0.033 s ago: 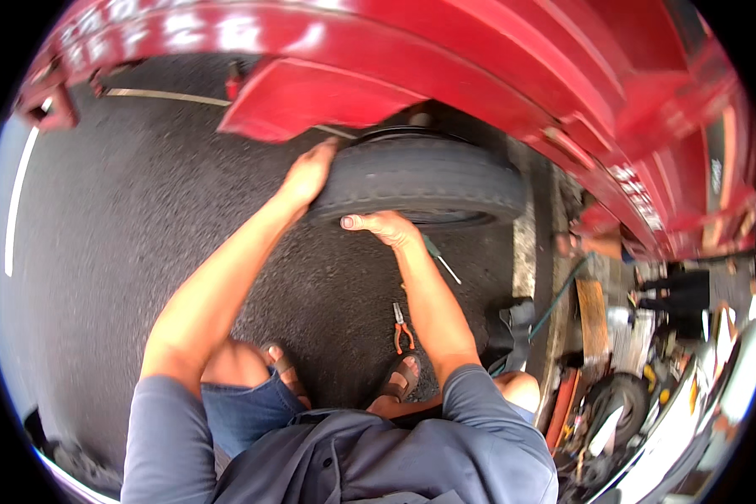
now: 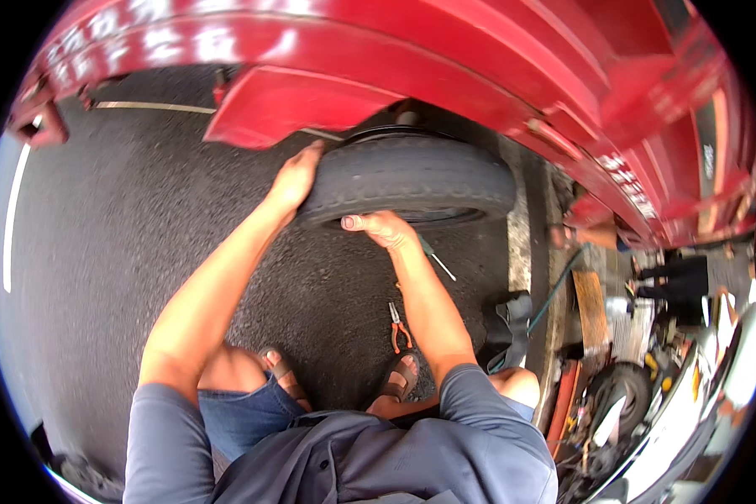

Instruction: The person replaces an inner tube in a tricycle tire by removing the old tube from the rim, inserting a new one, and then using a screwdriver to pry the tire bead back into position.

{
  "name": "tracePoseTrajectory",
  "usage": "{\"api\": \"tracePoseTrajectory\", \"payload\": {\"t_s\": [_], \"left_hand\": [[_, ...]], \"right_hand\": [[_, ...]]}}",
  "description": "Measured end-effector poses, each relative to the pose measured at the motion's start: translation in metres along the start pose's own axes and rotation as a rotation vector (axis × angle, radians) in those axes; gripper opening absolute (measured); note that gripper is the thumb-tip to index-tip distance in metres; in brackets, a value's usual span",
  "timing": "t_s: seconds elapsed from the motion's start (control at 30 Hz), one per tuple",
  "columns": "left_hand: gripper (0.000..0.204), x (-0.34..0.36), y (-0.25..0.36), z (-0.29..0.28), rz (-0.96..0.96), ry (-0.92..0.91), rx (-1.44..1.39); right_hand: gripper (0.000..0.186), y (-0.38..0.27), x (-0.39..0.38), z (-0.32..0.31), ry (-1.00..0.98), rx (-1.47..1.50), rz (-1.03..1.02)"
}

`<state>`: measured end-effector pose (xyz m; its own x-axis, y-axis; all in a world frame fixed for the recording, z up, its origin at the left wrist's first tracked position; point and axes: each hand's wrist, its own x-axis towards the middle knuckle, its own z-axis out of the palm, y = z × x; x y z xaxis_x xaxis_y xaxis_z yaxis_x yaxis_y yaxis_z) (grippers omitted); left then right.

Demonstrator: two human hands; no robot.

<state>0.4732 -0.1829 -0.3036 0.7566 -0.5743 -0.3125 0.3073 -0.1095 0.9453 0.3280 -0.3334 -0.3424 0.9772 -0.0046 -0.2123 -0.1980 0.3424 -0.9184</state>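
Note:
A black tyre (image 2: 412,172) stands upright under the red bodywork of a vehicle, its tread facing up toward me. Against the tread's left end rests my left hand (image 2: 296,178), closed around that edge, its fingertips partly hidden behind the rubber. My right hand (image 2: 380,227) grips the near lower side of the tyre. Its thumb points left and the other fingers are largely out of sight. On the asphalt below lie pliers with orange handles (image 2: 400,334) and, beside my right wrist, a screwdriver (image 2: 439,262) with a green handle.
Red vehicle panels (image 2: 311,105) overhang the tyre. A dark crumpled object (image 2: 511,328) lies right of my right forearm. Beyond a pale kerb line (image 2: 519,244) are a wooden board (image 2: 591,311), another tyre (image 2: 623,395) among clutter, and a person in dark trousers (image 2: 676,281).
The tyre, my left hand and the surroundings sit slightly further left in the picture. Both hands keep their places on the tyre.

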Motion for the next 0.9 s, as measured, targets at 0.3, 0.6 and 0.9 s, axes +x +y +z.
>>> {"api": "tracePoseTrajectory", "payload": {"t_s": [0.3, 0.6, 0.9], "left_hand": [[0.062, -0.004, 0.006, 0.002, -0.032, 0.022, 0.016], [0.063, -0.018, 0.012, -0.002, -0.051, -0.058, -0.069], [0.059, -0.005, 0.01, 0.001, -0.004, -0.053, -0.117]], "right_hand": [[0.099, -0.023, -0.013, -0.025, 0.06, 0.787, -0.719], [0.085, 0.013, 0.003, 0.002, -0.049, 0.481, -0.359], [0.064, 0.054, 0.028, 0.023, 0.183, 0.009, -0.058]]}}
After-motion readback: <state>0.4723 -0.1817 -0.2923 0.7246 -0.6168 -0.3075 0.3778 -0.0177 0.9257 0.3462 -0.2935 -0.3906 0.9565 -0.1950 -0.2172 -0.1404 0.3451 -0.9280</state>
